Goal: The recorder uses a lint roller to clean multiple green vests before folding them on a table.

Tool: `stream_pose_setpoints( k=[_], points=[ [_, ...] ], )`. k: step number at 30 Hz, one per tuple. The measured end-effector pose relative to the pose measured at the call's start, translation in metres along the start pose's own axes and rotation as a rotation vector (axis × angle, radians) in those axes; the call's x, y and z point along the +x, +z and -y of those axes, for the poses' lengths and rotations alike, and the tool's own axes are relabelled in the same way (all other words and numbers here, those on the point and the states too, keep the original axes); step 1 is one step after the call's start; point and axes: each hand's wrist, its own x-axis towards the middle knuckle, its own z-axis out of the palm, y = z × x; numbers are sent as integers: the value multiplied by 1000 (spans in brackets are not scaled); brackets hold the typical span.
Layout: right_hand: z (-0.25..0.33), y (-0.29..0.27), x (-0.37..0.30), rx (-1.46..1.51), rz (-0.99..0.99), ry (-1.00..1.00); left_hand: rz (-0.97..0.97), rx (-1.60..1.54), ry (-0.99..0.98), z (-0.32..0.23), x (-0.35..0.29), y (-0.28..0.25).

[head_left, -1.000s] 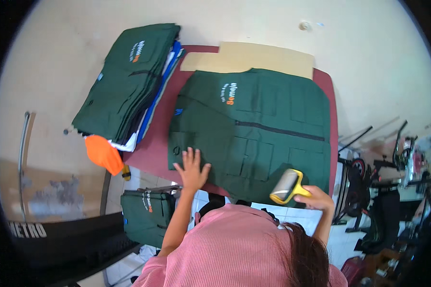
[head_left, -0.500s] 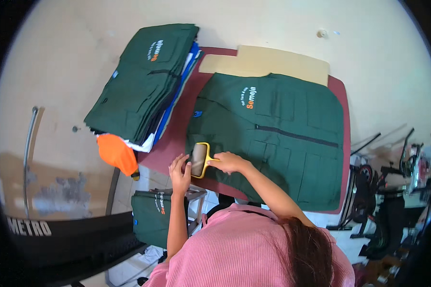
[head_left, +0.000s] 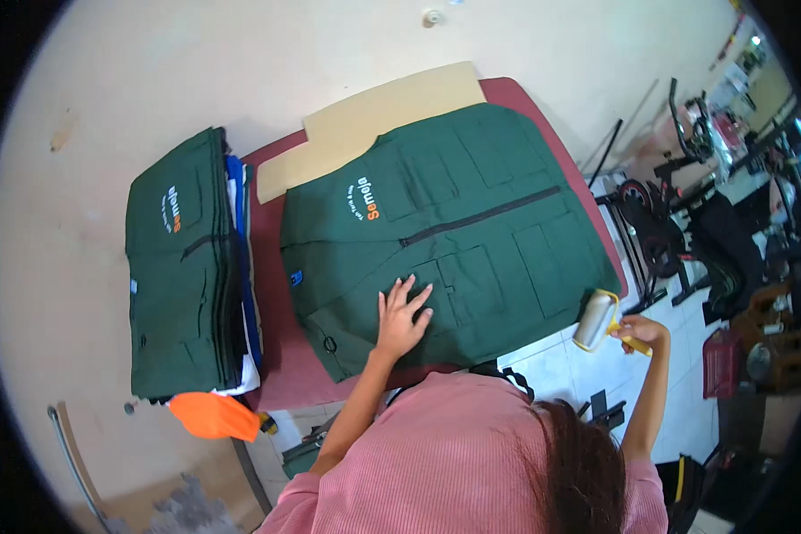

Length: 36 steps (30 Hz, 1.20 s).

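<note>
A dark green vest (head_left: 458,227) with a black zip and a small printed emblem lies spread on the maroon table (head_left: 280,334). My left hand (head_left: 403,322) rests on its near part, fingers spread and holding nothing. Off the vest's near right corner, my right hand (head_left: 643,333) grips the yellow handle of a lint roller (head_left: 596,319). Its pale, shiny cylinder is held up beside the table edge, over or close to the cloth; whether they touch I cannot tell.
Left of the vest stands a stack of folded green garments (head_left: 182,285), with blue and white layers below. An orange cloth (head_left: 214,416) hangs at its near end. Beige cardboard (head_left: 409,102) shows past the vest's far edge. Exercise equipment (head_left: 659,214) stands at right.
My right hand has carried the lint roller from the vest's near left part to its near right corner. My left hand has moved from beside the roller onto the vest. The view has turned.
</note>
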Motion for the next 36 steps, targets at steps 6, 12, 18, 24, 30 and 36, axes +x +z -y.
stream_pose_setpoints(
  k=[6,12,18,24,30,36],
  points=[
    [113,105,55,272,8,-366,6,129,47,2,-6,11],
    [206,156,122,467,-234,-472,7,133,78,-3,-4,14],
    [130,132,67,279,-49,-450,3,99,80,3,-6,10],
    [-6,177,17,498,-284,-359,-12,111,55,-1,-2,12],
    [29,173,38,601,-375,-366,-40,86,18,-7,3,13],
    [184,78,133,638,-125,-485,-30,107,-53,-13,5,6]
  ],
)
